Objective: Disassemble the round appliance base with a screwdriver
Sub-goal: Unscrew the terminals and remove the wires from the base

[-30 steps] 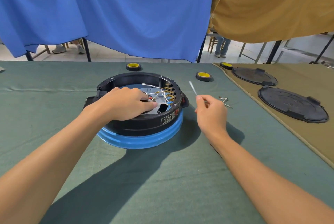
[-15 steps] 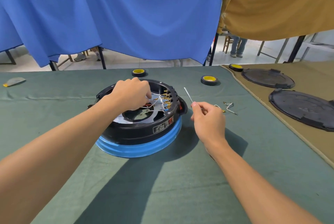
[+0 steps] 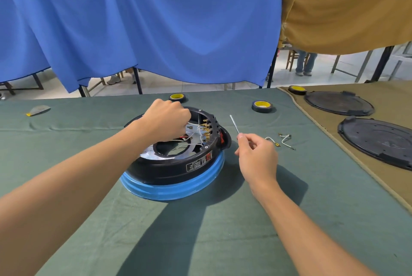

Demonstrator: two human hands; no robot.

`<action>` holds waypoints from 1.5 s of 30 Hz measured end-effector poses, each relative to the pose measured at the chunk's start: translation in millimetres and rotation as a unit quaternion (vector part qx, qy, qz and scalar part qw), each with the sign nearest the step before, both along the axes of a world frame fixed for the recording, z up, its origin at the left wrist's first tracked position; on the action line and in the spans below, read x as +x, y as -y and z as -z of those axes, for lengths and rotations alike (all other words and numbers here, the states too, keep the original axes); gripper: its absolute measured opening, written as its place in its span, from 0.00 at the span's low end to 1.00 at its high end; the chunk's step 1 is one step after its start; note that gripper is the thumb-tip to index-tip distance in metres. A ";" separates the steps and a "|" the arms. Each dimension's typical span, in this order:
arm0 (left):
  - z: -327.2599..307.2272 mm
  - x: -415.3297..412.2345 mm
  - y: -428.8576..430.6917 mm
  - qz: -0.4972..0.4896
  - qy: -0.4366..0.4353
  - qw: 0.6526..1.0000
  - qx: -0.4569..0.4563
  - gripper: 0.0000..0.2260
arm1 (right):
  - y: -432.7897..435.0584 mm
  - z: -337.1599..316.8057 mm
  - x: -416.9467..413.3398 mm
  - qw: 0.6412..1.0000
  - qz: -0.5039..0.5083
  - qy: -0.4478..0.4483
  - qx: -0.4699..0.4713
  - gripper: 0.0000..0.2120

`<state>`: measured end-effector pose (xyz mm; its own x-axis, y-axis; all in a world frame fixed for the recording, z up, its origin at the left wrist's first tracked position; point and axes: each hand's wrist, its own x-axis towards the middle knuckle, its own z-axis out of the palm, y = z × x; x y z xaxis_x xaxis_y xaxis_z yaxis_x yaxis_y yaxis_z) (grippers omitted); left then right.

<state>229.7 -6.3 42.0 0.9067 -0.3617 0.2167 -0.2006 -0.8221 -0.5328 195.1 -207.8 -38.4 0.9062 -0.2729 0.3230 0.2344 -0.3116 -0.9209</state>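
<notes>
Looking down from the head camera, the round base (image 3: 178,164) sits near the middle of the green cloth (image 3: 200,242): a black shell, open at the top, resting on a blue ring (image 3: 174,190), with white wires (image 3: 198,133) and brass terminals (image 3: 206,129) showing inside along its right wall. The left hand (image 3: 166,122) reaches over the far rim with its fingers curled down into the wiring; the fingertips are hidden, so I cannot tell whether they hold anything. The right hand (image 3: 256,153) hovers just right of the base, apart from it, with thumb and forefinger pinching the lower end of a thin metal rod (image 3: 234,124) that slants up and to the left. Loose wire pieces (image 3: 283,139) lie on the cloth just beyond that hand. Three tape rolls stand along the far edge: one (image 3: 177,97) behind the left hand, one (image 3: 262,106) to the right of the base, one (image 3: 297,89) on the tan cloth (image 3: 392,95). Two black lids (image 3: 338,103) (image 3: 376,142) lie flat on that tan cloth. A grey scrap (image 3: 38,110) lies far left. A blue curtain (image 3: 142,19) and a tan one (image 3: 345,8) hang behind the table.
</notes>
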 end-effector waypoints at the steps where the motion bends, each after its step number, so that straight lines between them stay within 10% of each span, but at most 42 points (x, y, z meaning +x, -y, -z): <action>1: -5.1 -1.1 -0.2 0.002 0.005 1.000 0.016 0.07 | 0.2 -0.3 -0.6 1.000 0.002 -0.002 0.004 0.15; 6: -37.8 -9.9 3.0 0.026 0.036 0.999 0.015 0.06 | 0.2 -2.2 -4.4 0.999 0.008 -0.012 0.037 0.15; 11: -67.3 -20.5 28.4 0.022 0.015 0.984 -0.177 0.04 | 1.4 -5.1 -8.3 0.988 -0.002 0.006 0.155 0.08; 17: -67.8 -16.4 81.9 -0.008 -0.098 0.795 -0.599 0.08 | 5.3 -13.3 -17.4 0.971 -0.012 0.025 0.237 0.07; 27: -30.7 5.5 128.4 -0.112 -0.114 0.616 -0.772 0.06 | 30.6 -17.6 -7.9 0.972 -0.036 0.013 0.233 0.08; 31: -21.4 14.4 125.9 -0.107 -0.116 0.668 -0.727 0.08 | 38.4 -13.2 2.6 0.985 0.018 0.004 0.173 0.06; 38: -1.8 5.3 87.1 -0.020 -0.063 0.914 -0.399 0.17 | 45.0 -3.7 20.3 0.995 0.036 -0.083 -0.051 0.05; 45: 2.6 -18.1 40.6 0.050 -0.218 0.939 -0.263 0.40 | 38.5 -6.3 14.5 0.985 0.071 -0.083 -0.137 0.10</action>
